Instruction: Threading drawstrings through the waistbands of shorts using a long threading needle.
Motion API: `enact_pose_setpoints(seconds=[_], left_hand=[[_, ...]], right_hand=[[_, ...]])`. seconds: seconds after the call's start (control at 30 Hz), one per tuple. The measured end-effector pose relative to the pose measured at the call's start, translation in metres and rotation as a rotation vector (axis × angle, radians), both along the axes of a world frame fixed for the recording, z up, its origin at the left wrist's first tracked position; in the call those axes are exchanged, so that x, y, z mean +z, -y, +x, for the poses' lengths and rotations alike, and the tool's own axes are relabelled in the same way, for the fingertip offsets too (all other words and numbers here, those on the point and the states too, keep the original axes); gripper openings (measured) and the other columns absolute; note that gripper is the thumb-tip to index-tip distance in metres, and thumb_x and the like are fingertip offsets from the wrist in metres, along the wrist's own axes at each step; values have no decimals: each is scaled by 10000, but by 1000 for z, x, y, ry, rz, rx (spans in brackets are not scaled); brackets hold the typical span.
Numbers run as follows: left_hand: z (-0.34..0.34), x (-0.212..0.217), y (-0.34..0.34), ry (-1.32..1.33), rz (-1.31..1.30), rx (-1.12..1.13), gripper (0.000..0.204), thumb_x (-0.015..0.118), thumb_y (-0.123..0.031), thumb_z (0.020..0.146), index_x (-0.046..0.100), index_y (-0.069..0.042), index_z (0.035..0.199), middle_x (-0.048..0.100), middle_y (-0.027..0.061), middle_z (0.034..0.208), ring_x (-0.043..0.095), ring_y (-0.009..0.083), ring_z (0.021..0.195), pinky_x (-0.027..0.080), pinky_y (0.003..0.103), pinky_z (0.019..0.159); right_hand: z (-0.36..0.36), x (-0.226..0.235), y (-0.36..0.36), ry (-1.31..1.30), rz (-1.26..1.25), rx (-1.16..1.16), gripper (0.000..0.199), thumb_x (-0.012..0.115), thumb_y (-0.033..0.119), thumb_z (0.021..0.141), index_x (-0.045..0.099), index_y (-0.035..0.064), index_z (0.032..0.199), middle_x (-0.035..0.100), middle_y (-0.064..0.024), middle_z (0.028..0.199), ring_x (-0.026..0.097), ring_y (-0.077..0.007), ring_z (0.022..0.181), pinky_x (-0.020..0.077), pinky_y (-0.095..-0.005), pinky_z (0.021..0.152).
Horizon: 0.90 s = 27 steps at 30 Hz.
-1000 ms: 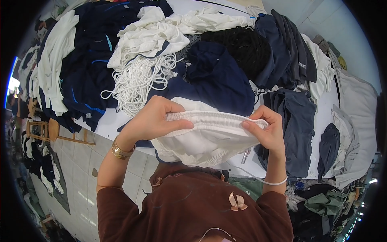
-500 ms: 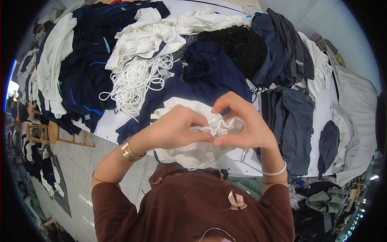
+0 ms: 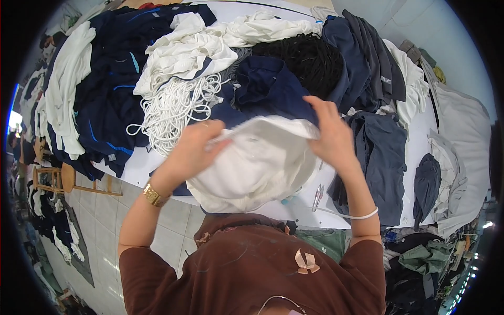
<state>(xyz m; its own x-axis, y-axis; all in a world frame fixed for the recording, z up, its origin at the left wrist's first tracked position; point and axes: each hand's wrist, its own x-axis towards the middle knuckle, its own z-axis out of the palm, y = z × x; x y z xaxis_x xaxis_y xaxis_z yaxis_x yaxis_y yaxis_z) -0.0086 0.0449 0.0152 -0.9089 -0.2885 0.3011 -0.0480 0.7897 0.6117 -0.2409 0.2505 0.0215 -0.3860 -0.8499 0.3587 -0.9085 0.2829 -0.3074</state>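
Observation:
A white garment (image 3: 257,163) is spread wide at its gathered waistband between my two hands, over the near edge of the table. My left hand (image 3: 197,149) is closed on the band's left side, smeared a little by motion. On the band's right side my right hand (image 3: 332,135) grips the cloth, its fingers partly hidden. Looking down into the opening, I see the pale inside of the garment. Just beyond it lies a dark navy garment (image 3: 270,84). Small metal thread snips (image 3: 318,197) rest on the white table by my right forearm.
White cords (image 3: 181,107) lie in a tangled heap at left, below piled white clothes (image 3: 189,52). Black cords (image 3: 304,60) are heaped behind. Navy garments (image 3: 110,94) cover the left side; folded grey-blue pieces (image 3: 378,163) lie at right. A wooden stool (image 3: 67,177) stands on the tiled floor.
My hands have moved apart, stretching the bunched waistband into a wide opening. The thread snips on the table now show more fully.

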Motion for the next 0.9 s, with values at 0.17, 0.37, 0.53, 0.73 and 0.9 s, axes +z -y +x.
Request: enact_pose_setpoints(seconds=[0.17, 0.37, 0.53, 0.73, 0.9], left_hand=[[35, -5, 69, -11, -317, 399, 205, 719, -114, 822, 558, 11, 821, 554, 186, 705, 574, 368, 666, 441, 382, 596], [13, 12, 67, -13, -185, 369, 228, 703, -167, 853, 564, 8, 810, 565, 181, 707, 587, 359, 669, 450, 385, 599], [-24, 30, -33, -37, 11, -148, 284, 711, -276, 850, 639, -4, 888, 634, 152, 784, 631, 334, 749, 501, 374, 662], [-6, 31, -40, 354, 573, -424, 344, 739, -314, 835, 667, -11, 981, 668, 141, 879, 622, 202, 770, 478, 299, 704], [23, 17, -21, 387, 603, -324, 311, 772, -167, 818, 617, 15, 1017, 648, 36, 843, 563, 91, 767, 465, 245, 730]], right_hand=[[-25, -27, -32, 129, 193, -288, 534, 712, 91, 696, 523, 174, 1189, 585, -110, 1040, 626, -333, 868, 474, -427, 706], [21, 6, -40, 214, 349, 179, 633, 775, 136, 697, 488, 124, 1262, 571, -120, 1177, 586, -314, 1083, 402, -485, 983], [50, 44, -7, -24, -156, 301, 649, 835, 365, 669, 563, 86, 1187, 607, -76, 1034, 580, -274, 1012, 363, -514, 994], [14, 86, -30, 459, -264, 208, 177, 829, 108, 713, 669, 34, 703, 617, -1, 638, 552, -53, 560, 395, -208, 509], [-11, 92, -59, 464, -369, 39, 184, 797, 44, 727, 615, 26, 709, 604, 3, 645, 533, -35, 589, 367, -181, 534]])
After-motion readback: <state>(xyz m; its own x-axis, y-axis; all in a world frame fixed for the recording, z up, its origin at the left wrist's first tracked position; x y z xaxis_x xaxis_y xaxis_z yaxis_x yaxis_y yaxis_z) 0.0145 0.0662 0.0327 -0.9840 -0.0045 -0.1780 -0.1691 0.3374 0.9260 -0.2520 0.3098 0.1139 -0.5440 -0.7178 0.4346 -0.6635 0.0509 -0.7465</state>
